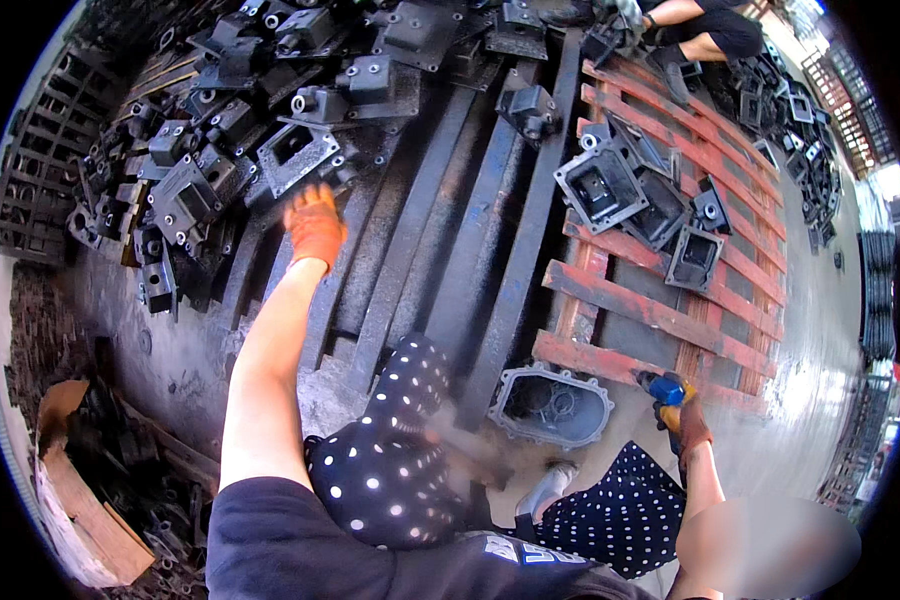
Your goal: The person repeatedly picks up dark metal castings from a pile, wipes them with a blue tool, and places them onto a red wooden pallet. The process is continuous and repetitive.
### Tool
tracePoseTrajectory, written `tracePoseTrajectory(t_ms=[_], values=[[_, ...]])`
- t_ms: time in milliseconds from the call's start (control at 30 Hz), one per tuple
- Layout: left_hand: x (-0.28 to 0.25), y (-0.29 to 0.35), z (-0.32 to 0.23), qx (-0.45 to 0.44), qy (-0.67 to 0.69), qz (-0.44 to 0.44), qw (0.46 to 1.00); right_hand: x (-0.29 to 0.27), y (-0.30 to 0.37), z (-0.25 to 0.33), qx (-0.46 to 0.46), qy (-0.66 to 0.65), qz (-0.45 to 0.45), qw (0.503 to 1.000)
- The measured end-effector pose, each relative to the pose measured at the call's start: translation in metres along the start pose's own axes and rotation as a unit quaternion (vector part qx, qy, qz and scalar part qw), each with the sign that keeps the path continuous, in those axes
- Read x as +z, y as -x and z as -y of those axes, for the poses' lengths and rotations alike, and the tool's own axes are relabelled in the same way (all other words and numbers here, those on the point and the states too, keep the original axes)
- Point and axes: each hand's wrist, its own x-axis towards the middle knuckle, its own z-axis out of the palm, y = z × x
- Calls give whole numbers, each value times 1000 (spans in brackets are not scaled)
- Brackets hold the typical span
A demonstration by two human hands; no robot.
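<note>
My left hand (315, 227), in an orange glove, reaches out to the pile with its fingers stretched. Its fingertips are at the near edge of a black metal casting (300, 158) with a square opening; whether they touch it I cannot tell. At my right side, my right hand (682, 412), in an orange-yellow glove, is closed round a blue hand-held power tool (664, 388). The tool's dark tip points left, near the pallet's front edge. A grey ribbed metal housing (553, 405) lies open side up on the floor between my hands.
Black castings (195, 195) are heaped at the left and back. Dark metal beams (440, 200) run away from me. A red wooden pallet (640, 318) carries several castings (602, 185). Another person (700, 25) works at the back right. Torn cardboard (90, 500) lies lower left.
</note>
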Motion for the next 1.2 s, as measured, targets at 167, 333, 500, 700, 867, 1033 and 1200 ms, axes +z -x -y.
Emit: tracePoseTrajectory(t_ms=[167, 333, 500, 700, 867, 1033, 1200], values=[[35, -50, 47, -40, -121, -65, 990, -3, 3, 14, 37, -119, -23, 992], [35, -101, 55, -41, -109, 34, 993, -16, -5, -16, 59, -215, 5, 975], [31, -128, 56, -44, -73, 122, 989, -14, 10, -8, 111, -283, -7, 953], [33, -119, 42, -68, -36, 70, 995, -6, 12, 12, 77, -183, -38, 979], [1, -77, 26, -40, 15, 64, 997, 0, 14, 45, 66, -101, -23, 992], [-22, -26, 21, -21, 89, 55, 994, 2, 20, 63, 68, -91, -40, 993], [40, 6, 95, -61, 411, 124, 901, 2, 13, 48, 41, -73, -23, 996]])
